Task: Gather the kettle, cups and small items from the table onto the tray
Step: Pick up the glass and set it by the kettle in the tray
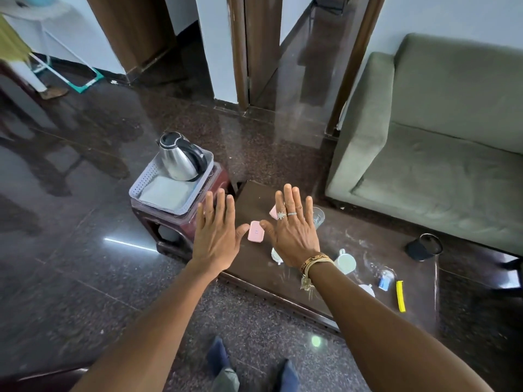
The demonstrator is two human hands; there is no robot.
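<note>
Both of your hands are released and hold nothing. Your left hand (pixel 216 233) and your right hand (pixel 293 229) are stretched out flat, palms down and fingers straight, over the left end of the dark worktop (pixel 353 239). You cannot tell from this view whether they touch its surface.

Between your two thumbs lies a small pink box (pixel 256 232), close to both thumb tips. A second pink piece (pixel 273 212) shows beside your right index finger, partly hidden by that hand. A clear glass (pixel 319 217) stands just right of your right little finger.

The kettle (pixel 181 157) is already in the tray (pixel 148 172), upright at its far end with the handle to the right. The tray is a pale perforated basket with a cloth in it, and it sits on a dark red stool (pixel 222 175) just left of the worktop.

On the worktop to your right, a white cup (pixel 345 261) lies beside your right wrist. Another cup (pixel 276 254) is half hidden under that wrist, and a third cup (pixel 368 290) sits by your forearm. Past that third cup are a small blue item (pixel 384 282) and a yellow strip (pixel 400 295).

A black pot (pixel 423 247) lies on its side near the green sofa (pixel 438 142). You cannot tell whether it rests on the worktop or the floor.
</note>
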